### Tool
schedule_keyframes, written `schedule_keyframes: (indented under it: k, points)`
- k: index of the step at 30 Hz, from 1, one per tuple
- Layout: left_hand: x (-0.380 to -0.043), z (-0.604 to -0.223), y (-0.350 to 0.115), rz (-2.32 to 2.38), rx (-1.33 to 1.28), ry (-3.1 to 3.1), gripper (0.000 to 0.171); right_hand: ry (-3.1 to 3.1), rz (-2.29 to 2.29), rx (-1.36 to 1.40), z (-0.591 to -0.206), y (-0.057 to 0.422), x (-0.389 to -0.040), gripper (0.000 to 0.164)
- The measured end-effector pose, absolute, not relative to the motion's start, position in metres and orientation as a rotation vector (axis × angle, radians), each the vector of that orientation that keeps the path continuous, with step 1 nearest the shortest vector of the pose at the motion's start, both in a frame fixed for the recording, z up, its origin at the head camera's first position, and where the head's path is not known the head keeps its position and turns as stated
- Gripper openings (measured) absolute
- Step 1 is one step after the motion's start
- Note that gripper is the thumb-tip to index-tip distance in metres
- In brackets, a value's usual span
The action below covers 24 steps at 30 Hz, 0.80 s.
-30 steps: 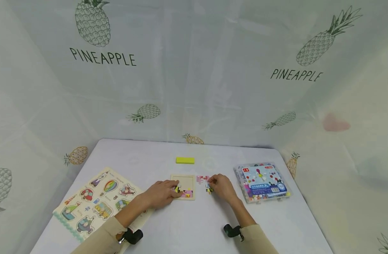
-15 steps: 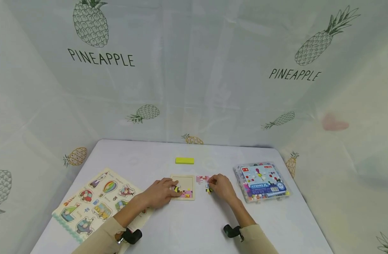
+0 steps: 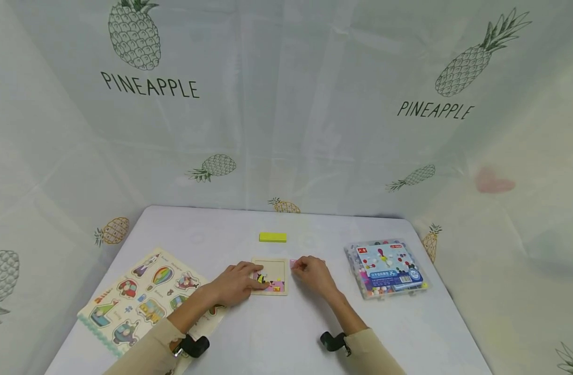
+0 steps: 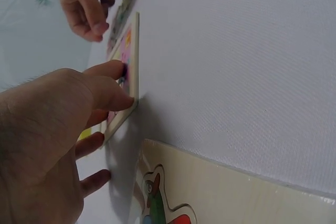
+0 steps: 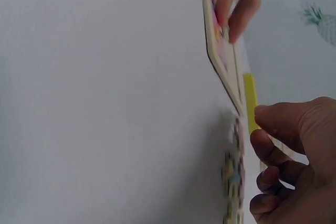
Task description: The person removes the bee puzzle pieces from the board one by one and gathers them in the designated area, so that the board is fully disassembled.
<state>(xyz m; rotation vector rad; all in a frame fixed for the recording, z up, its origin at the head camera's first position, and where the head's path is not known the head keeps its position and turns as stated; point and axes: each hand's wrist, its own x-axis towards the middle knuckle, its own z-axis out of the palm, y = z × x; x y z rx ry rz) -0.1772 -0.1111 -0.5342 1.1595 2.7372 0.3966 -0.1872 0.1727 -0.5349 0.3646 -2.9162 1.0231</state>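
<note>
My left hand [image 3: 234, 286] rests on the left side of a small wooden puzzle tray [image 3: 276, 268], index finger and thumb over the pieces laid along its lower part. In the left wrist view, the thumb lies on the near rim and the index finger on the printed surface. Just right of the tray, my right hand [image 3: 314, 276] hovers over loose jigsaw pieces [image 5: 232, 174], mostly hidden under it in the head view. Its thumb and index finger are slightly apart in the right wrist view, with nothing visible between them; the other fingers are loosely bent.
A yellow block [image 3: 273, 237] lies behind the tray. To the left, a large wooden picture board [image 3: 141, 307] sits partly beneath the left forearm. A clear plastic case [image 3: 389, 268] of colored beads stands on the right. Pineapple-print cloth [image 3: 286, 104] hangs behind the table.
My right hand has moved left and slightly away from me, over the pink loose pieces beside the tray. My left hand stays almost where it was.
</note>
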Motion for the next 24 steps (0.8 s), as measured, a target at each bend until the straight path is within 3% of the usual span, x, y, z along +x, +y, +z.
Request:
schedule_keyframes:
  k: [8, 24]
  points:
    - [-0.177, -0.532, -0.112, 0.352, 1.177, 2.739, 0.046, -2.992, 0.965, 0.65, -0.535, 0.129, -0.188, 0.016]
    - [-0.175, -0.536, -0.112, 0.418, 1.236, 2.798, 0.042, -3.065, 0.782, 0.7, -0.54, 0.11, -0.191, 0.019]
